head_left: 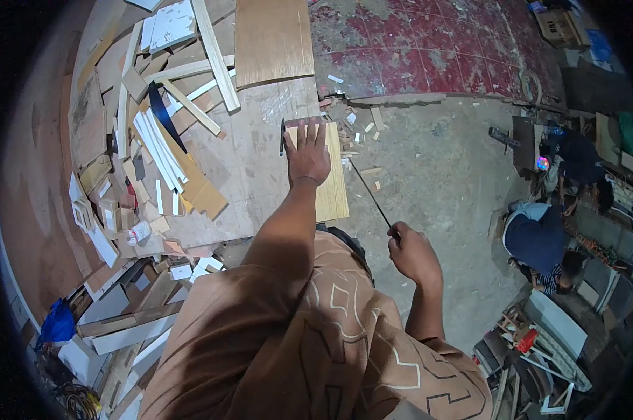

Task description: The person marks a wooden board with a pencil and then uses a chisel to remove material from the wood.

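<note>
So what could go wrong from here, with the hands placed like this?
The thin dark tool in the right hand reaches to the board's edge near the left hand, so a slip might catch the fingers. The pale board appears to overhang the workbench with only that hand pressing it, so it could shift or tip.

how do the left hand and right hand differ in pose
The left hand lies palm down, fingers extended, on the light wood board; the right hand is curled around one end of a thin dark rod.
The left hand is over the worktable; the right hand is out over the floor.
Both are bare.
</note>
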Tool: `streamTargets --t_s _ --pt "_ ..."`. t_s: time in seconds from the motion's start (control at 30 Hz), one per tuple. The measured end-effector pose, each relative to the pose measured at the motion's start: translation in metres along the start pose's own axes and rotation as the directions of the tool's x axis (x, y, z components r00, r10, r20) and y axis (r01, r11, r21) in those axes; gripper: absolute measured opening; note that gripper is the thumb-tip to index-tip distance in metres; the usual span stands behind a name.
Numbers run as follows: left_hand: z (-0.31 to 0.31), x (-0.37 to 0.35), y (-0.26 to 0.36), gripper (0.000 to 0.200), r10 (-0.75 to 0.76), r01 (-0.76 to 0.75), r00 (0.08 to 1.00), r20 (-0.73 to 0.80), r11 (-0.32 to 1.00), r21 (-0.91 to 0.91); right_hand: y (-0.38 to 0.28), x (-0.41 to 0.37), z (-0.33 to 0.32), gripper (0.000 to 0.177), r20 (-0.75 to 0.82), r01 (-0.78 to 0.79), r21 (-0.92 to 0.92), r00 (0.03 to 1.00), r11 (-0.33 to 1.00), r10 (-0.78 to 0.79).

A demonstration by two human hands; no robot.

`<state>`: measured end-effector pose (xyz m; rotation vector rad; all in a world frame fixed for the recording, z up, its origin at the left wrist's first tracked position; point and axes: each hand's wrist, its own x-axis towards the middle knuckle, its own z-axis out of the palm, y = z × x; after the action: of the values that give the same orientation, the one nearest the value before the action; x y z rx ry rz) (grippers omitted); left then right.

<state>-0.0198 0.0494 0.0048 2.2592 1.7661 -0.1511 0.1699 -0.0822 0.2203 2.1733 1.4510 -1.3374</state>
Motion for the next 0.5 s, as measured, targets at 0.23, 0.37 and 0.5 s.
streamTargets --t_s 0.23,0.37,0.5 --pt "0.008 0.001 0.0 0.065 -0.005 0.005 0.999 -0.05 1.0 -0.007 -0.032 0.028 0.023 0.027 -0.175 0.018 0.11 0.985 0.994 0.001" --pt "0.009 0.001 -0.001 0.065 0.004 -0.004 0.998 -0.056 1.0 -0.006 -0.059 0.054 0.032 0.03 -0.189 0.011 0.051 0.982 0.999 -0.001" --pt "0.015 0.001 -0.001 0.065 0.001 0.0 0.999 -0.052 1.0 0.022 -0.075 0.088 0.05 0.026 -0.219 0.063 0.074 0.975 0.995 -0.045"
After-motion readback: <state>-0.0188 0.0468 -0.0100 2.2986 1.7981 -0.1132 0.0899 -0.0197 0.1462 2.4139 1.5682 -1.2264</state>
